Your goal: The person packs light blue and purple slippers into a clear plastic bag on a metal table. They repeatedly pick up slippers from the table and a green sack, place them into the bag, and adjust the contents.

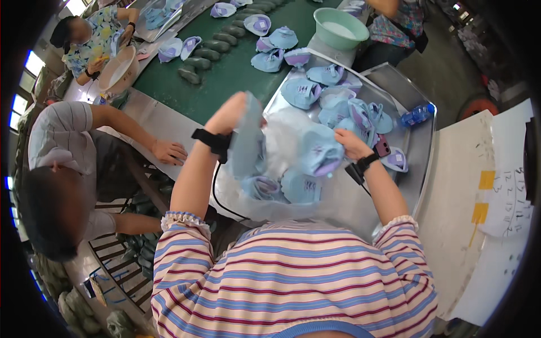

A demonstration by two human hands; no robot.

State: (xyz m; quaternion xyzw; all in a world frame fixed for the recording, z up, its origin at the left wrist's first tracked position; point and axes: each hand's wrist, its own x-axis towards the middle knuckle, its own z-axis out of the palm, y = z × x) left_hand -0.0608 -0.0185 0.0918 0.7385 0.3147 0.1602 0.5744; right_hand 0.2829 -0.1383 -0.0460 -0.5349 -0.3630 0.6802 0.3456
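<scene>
My left hand [228, 112] is raised and grips the rim of a clear plastic bag [279, 135], together with a pale blue shoe upper [246, 147] that hangs down from it. My right hand [350, 142] holds another light blue and purple shoe upper [321, 156] at the bag's mouth. Inside the bag lie more blue uppers [282, 186]. Both wrists wear black bands. A loose pile of blue uppers [332, 96] lies on the metal tray [414, 143] just beyond my hands.
A blue bottle [418, 115] lies at the tray's right edge. A green conveyor belt [236, 67] carries dark lasts and more uppers. A green basin [340, 27] stands at its far end. A seated person's hand [169, 152] rests to my left. Papers [507, 197] lie right.
</scene>
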